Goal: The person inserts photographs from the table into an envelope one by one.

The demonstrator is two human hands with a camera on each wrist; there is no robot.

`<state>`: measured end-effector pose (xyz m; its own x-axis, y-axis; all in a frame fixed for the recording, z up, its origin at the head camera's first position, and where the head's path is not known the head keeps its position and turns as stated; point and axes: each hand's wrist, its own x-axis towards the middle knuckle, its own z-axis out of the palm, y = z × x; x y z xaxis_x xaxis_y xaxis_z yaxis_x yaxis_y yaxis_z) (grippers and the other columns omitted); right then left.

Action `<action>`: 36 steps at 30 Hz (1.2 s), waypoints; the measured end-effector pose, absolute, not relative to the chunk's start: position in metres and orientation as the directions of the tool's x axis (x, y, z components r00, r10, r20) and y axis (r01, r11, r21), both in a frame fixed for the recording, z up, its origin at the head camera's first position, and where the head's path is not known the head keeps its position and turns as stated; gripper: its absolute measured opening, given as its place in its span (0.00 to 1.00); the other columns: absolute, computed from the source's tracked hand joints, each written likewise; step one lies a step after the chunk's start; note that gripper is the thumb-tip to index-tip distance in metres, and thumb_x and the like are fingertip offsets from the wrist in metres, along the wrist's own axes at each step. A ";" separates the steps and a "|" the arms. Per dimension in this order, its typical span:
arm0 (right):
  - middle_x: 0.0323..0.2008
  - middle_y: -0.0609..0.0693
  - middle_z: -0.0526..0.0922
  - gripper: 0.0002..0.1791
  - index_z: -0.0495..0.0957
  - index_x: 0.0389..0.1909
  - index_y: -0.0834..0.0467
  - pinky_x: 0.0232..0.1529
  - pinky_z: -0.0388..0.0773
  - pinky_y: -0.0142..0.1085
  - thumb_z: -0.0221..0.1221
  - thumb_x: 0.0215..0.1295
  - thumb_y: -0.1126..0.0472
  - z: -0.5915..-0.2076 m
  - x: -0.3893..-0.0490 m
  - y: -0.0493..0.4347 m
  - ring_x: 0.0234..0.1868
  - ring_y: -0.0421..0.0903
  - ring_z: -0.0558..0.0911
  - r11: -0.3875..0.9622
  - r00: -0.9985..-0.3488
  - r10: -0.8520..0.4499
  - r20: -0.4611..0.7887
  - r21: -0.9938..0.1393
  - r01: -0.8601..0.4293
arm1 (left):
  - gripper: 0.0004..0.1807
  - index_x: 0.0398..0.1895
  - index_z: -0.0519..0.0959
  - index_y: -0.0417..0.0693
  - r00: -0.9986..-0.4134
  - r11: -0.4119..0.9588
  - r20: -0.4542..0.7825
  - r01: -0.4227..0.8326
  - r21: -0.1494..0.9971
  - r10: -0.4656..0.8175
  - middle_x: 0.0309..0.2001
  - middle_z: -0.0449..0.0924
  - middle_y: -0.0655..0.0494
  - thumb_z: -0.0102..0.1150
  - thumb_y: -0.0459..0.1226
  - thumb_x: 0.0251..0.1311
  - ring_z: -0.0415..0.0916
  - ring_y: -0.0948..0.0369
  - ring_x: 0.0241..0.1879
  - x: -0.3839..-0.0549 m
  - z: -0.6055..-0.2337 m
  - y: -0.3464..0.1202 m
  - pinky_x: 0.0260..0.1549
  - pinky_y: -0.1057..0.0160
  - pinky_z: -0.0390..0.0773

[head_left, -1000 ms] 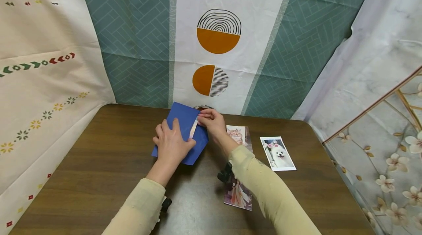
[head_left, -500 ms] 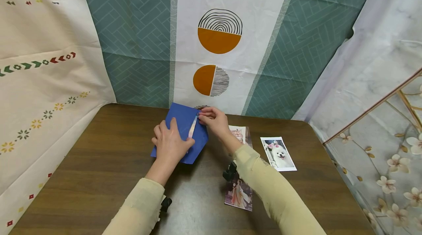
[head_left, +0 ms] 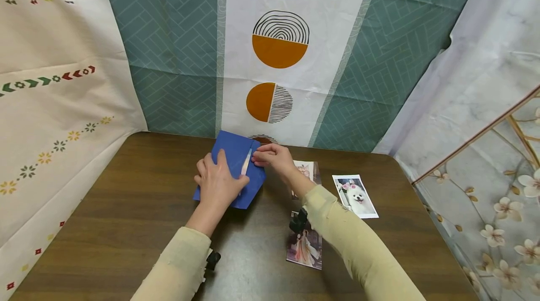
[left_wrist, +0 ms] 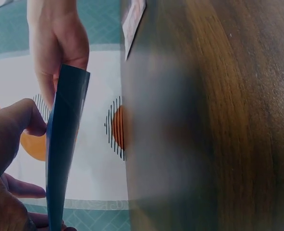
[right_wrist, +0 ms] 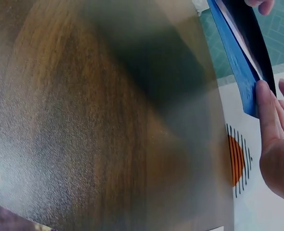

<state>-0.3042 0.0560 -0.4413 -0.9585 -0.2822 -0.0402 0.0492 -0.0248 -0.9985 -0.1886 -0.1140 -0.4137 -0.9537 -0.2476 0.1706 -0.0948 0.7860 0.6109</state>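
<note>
A blue envelope [head_left: 232, 151] is held tilted at the back of the table, a pale strip [head_left: 246, 162] showing along its opening. My left hand [head_left: 218, 184] grips its left part, thumb [left_wrist: 36, 120] on one face and fingertips showing at the other. My right hand [head_left: 274, 160] holds the flap edge on the right, near the upper end of the strip. In the right wrist view its fingers [right_wrist: 264, 101] lie nearly straight on the blue flap [right_wrist: 238, 67], with the thumb on the far side. The right wrist's contact with the flap is partly hidden from the head view.
On the brown table [head_left: 126, 226] lie a white dog photo [head_left: 356, 196] at right, a pink cat picture [head_left: 304, 169], and a picture of a robed figure [head_left: 304, 247], the latter two partly beneath the right forearm. Patterned cloths [head_left: 177, 57] hang right behind the table.
My right hand has slid from the flap's upper corner slightly down and right along its edge, leaving that corner uncovered. My left hand and the envelope have barely moved.
</note>
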 end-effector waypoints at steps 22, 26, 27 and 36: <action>0.40 0.55 0.91 0.13 0.80 0.55 0.71 0.47 0.88 0.39 0.64 0.71 0.76 -0.444 -0.302 0.041 0.38 0.43 0.90 -0.146 -0.964 -0.262 -0.039 -0.986 0.079 | 0.53 0.80 0.61 0.33 -0.953 0.771 0.157 -0.107 0.628 -0.260 0.74 0.57 0.23 0.75 0.51 0.58 0.54 0.29 0.72 -0.191 -0.415 -0.113 0.60 0.23 0.65; 0.37 0.53 0.90 0.13 0.80 0.54 0.72 0.45 0.88 0.38 0.64 0.71 0.76 -0.443 -0.303 0.041 0.37 0.43 0.90 -0.139 -0.966 -0.258 -0.028 -0.988 0.066 | 0.53 0.80 0.61 0.33 -0.952 0.769 0.156 -0.108 0.631 -0.262 0.74 0.57 0.23 0.75 0.50 0.57 0.54 0.30 0.72 -0.191 -0.416 -0.113 0.60 0.23 0.65; 0.37 0.53 0.90 0.12 0.80 0.53 0.73 0.45 0.88 0.38 0.64 0.71 0.76 -0.443 -0.303 0.042 0.37 0.43 0.91 -0.132 -0.966 -0.259 -0.027 -0.989 0.063 | 0.54 0.80 0.61 0.33 -0.952 0.770 0.156 -0.109 0.629 -0.262 0.74 0.57 0.23 0.75 0.50 0.58 0.54 0.30 0.72 -0.191 -0.417 -0.113 0.60 0.23 0.65; 0.46 0.62 0.90 0.18 0.76 0.60 0.76 0.57 0.85 0.50 0.63 0.74 0.73 -0.430 -0.313 0.069 0.42 0.47 0.91 -0.039 -0.959 -0.282 -0.020 -0.999 0.032 | 0.54 0.80 0.61 0.32 -0.952 0.781 0.156 -0.115 0.614 -0.262 0.73 0.58 0.23 0.75 0.51 0.57 0.55 0.29 0.71 -0.192 -0.422 -0.119 0.60 0.24 0.66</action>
<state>-0.3126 0.0694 -0.4299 -0.9593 -0.2817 -0.0198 0.0321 -0.0392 -0.9987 -0.1924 -0.1190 -0.4219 -0.9524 -0.2621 0.1559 -0.1145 0.7812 0.6137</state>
